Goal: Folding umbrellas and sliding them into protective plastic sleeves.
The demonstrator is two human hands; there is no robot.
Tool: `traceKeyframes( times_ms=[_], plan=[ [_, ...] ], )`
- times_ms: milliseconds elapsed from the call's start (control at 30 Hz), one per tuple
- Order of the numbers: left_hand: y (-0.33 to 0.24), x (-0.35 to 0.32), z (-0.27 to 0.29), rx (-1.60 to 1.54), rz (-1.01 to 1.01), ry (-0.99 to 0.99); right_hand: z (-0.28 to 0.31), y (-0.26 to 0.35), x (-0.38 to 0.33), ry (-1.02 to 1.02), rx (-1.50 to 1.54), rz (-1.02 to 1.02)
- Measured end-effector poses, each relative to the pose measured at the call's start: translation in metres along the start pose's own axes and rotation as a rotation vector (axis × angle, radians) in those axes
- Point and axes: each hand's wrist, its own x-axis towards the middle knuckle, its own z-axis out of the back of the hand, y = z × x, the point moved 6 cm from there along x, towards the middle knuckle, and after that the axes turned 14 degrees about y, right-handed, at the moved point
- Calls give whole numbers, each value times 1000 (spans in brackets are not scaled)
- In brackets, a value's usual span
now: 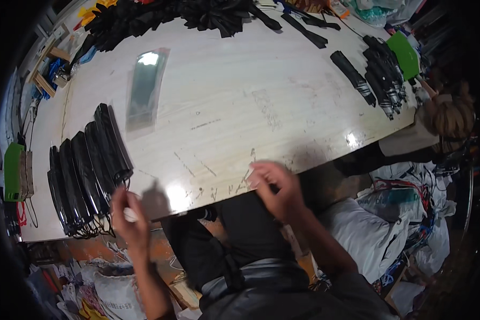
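A row of folded black umbrellas [82, 176], several of them in shiny clear sleeves, lies at the table's left, wrist loops toward the near edge. My left hand [130, 216] is at the near end of the rightmost umbrella [111, 141], fingers loosely apart. A small pale spot shows between those fingers; I cannot make out what it is. Over the front edge near the middle, my right hand [278, 189] is half curled, with a gap between thumb and fingers and nothing visible in it. Flat clear plastic sleeves [145, 88] lie beyond my left hand.
Black fabric pieces [213, 16] are heaped along the table's [208, 96] far edge. More folded umbrellas [381, 77] lie at the far right by a green panel [404, 55]. Another person's hand [453, 114] appears at the right. White bags [360, 237] fill the floor at the right.
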Motion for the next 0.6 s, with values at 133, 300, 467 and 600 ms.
traceKeyframes(
  times_ms=[133,300,467,600],
  plan=[
    [-24,-8,-62,-261,134,171,68,-30,61,-160,-175,68],
    [-38,-8,-89,-185,154,111,167,-83,151,-285,-319,48],
    [-37,-9,-95,-11,115,-26,261,-144,246,-397,-647,-180],
    [-41,-6,-94,130,98,-139,356,-186,329,-336,-1008,-173]
  ],
)
